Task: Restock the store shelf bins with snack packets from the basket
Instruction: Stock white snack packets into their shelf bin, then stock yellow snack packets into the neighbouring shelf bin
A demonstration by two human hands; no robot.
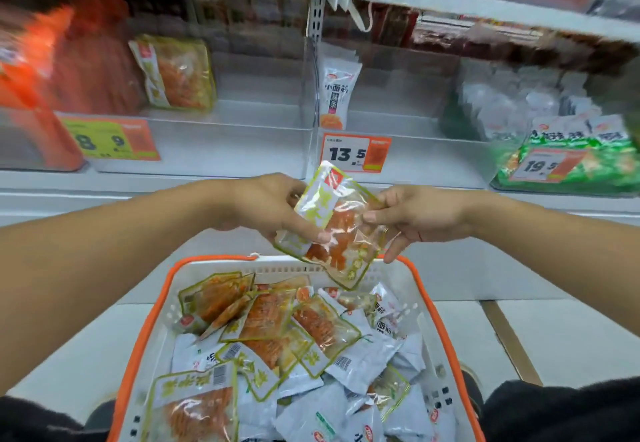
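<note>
Here, white shelf (pixel 221 181), clear bins (pixel 242 136), grey floor (pixel 571 337).

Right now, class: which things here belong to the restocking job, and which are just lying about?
Job: left hand, right hand, held packet, basket, clear bin.
Lying about: price tags, green packets.

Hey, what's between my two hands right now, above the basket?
In the head view, a yellow-edged snack packet with orange strips inside spans the gap. The left hand pinches its left side, the right hand its right, above the basket.
</note>
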